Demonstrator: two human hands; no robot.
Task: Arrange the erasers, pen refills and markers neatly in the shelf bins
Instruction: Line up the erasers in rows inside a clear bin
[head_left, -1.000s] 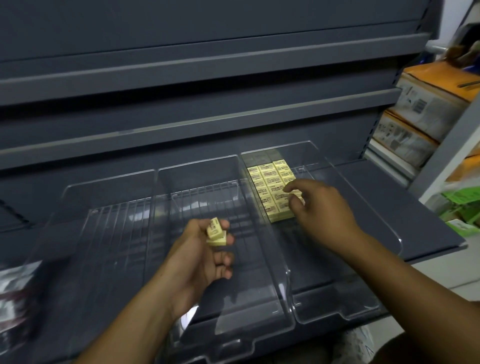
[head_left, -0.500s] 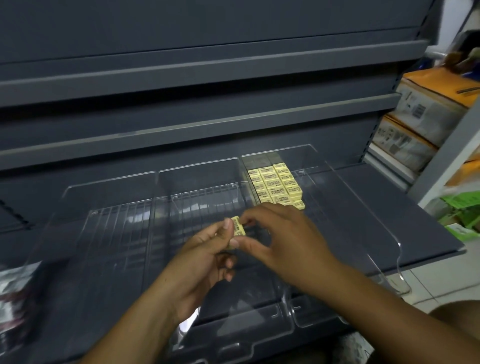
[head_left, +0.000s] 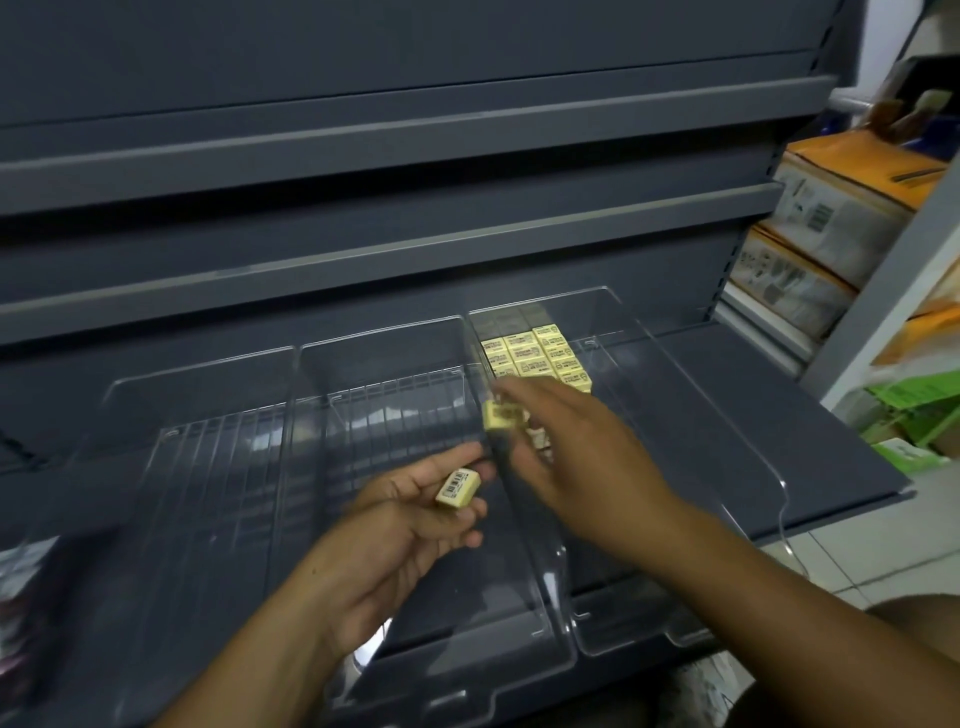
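Your left hand (head_left: 405, 530) grasps a yellow rectangular eraser (head_left: 458, 487); at one o'clock, your right hand (head_left: 571, 447) pinches a second eraser (head_left: 501, 415).

Pale yellow erasers (head_left: 535, 358) with black print, clear bins (head_left: 675, 405), dark grey shelf (head_left: 810, 415)

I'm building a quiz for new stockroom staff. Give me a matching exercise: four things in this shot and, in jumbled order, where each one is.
Things:
1. barcoded eraser
2. blurred eraser
3. eraser rows
4. cardboard boxes

Places:
A. at the back of the right bin
B. held by the right hand
C. stacked at far right
D. held by the left hand

Pairs: 1-D, 2-B, 3-A, 4-C.
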